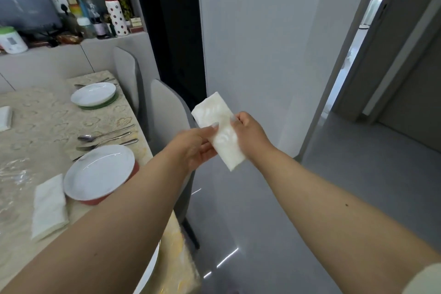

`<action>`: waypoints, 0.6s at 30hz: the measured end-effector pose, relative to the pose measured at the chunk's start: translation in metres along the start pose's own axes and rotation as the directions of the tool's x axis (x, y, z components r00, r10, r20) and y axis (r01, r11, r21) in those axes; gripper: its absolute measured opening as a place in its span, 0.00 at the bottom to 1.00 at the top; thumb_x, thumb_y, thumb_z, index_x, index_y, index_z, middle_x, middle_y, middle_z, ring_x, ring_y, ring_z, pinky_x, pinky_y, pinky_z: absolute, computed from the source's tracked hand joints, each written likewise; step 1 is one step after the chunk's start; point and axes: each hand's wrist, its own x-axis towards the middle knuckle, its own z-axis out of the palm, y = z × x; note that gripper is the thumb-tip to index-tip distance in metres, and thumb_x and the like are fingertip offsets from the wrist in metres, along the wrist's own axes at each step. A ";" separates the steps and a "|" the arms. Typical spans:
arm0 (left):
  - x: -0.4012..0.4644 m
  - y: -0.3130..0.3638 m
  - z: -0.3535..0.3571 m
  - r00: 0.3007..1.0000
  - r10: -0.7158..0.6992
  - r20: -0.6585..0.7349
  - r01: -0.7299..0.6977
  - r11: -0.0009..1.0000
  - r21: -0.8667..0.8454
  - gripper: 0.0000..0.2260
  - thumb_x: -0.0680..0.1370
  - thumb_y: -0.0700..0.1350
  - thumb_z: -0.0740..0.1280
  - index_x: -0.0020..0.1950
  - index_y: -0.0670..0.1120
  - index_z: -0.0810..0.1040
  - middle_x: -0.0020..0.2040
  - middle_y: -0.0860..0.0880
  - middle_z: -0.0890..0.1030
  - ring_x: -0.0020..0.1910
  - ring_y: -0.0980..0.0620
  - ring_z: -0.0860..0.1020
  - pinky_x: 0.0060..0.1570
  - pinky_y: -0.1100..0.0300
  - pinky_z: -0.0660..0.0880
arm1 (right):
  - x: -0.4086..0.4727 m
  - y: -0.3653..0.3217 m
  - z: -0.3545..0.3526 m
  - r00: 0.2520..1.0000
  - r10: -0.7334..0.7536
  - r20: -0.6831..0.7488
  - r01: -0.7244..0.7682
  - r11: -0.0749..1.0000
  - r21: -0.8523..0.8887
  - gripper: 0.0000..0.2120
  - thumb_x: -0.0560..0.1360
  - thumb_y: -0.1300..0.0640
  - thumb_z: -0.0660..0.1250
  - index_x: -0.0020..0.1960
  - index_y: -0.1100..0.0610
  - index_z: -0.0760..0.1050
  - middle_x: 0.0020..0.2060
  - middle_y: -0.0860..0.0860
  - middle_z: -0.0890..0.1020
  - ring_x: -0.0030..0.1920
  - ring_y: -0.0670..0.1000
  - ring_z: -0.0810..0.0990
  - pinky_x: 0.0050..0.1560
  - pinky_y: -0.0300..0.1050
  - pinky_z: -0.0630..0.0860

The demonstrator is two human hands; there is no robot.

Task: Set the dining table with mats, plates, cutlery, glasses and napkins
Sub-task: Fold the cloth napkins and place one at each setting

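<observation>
White and folded into a long rectangle, the napkin (pixel 220 130) was held in the air between both hands, out past the table's (pixel 47 117) right edge and in front of the grey chair backs (pixel 164 112). Both bare forearms reached forward from the lower corners of the view and met at the napkin. The left hand (pixel 193 148) lay palm up, its thumb on top of the paper and its fingers (pixel 207 150) curled beneath the lower half, pinching it. The right hand (pixel 250 131) came in from the other side with its back to the camera, the fingers bent around the napkin's right edge near the middle, gripping it as well. The napkin's upper end stood free above both hands, and its lower corner hung free below them.

On the table, covered in a beige patterned cloth, the near white plate (pixel 99 172) sat on a red mat (pixel 133 169), with another folded napkin (pixel 49 205) just beside it on the left and a spoon (pixel 105 135) and fork (pixel 105 144) lying beyond it. Farther back a second white plate (pixel 93 94) rested on a green mat (pixel 100 105). A third napkin (pixel 4 118) showed at the left edge of the view.
</observation>
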 end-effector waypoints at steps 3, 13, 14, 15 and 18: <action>0.044 0.022 0.009 0.991 0.105 -0.089 -0.096 0.991 0.095 0.07 0.76 0.35 0.68 0.53 0.37 0.77 0.47 0.42 0.84 0.44 0.47 0.84 0.39 0.57 0.81 | 0.053 0.000 0.002 1.000 -0.019 0.016 0.020 0.999 -0.033 0.09 0.82 0.51 0.54 0.47 0.54 0.69 0.39 0.48 0.75 0.41 0.50 0.73 0.44 0.46 0.72; 0.157 0.103 0.008 0.943 0.292 -0.161 -0.238 0.927 0.290 0.09 0.73 0.34 0.72 0.50 0.43 0.78 0.49 0.43 0.84 0.45 0.47 0.83 0.45 0.52 0.80 | 0.208 -0.028 0.022 0.971 0.037 0.236 -0.031 0.999 -0.029 0.14 0.79 0.42 0.57 0.47 0.51 0.71 0.44 0.50 0.80 0.45 0.53 0.81 0.50 0.52 0.78; 0.166 0.112 0.003 0.951 0.279 -0.131 -0.224 0.918 0.329 0.09 0.73 0.34 0.72 0.52 0.43 0.79 0.49 0.44 0.84 0.46 0.46 0.84 0.47 0.51 0.80 | 0.225 -0.036 0.025 0.961 0.056 0.269 -0.070 0.997 0.042 0.16 0.78 0.41 0.59 0.51 0.54 0.73 0.46 0.52 0.82 0.47 0.54 0.82 0.51 0.53 0.79; 0.175 0.121 -0.003 0.960 0.262 -0.097 -0.210 0.905 0.370 0.11 0.73 0.35 0.72 0.54 0.42 0.79 0.50 0.44 0.84 0.48 0.45 0.84 0.50 0.48 0.80 | 0.243 -0.043 0.027 0.951 0.068 0.303 -0.103 0.989 0.104 0.17 0.78 0.42 0.61 0.54 0.55 0.74 0.49 0.53 0.83 0.48 0.55 0.83 0.52 0.54 0.80; 0.201 0.145 -0.019 0.973 0.218 -0.073 -0.164 0.880 0.446 0.14 0.73 0.35 0.72 0.58 0.42 0.79 0.51 0.44 0.84 0.51 0.44 0.83 0.52 0.46 0.79 | 0.292 -0.060 0.031 0.885 0.047 0.464 -0.155 0.968 0.197 0.09 0.77 0.52 0.67 0.52 0.57 0.77 0.46 0.53 0.84 0.44 0.52 0.84 0.46 0.50 0.82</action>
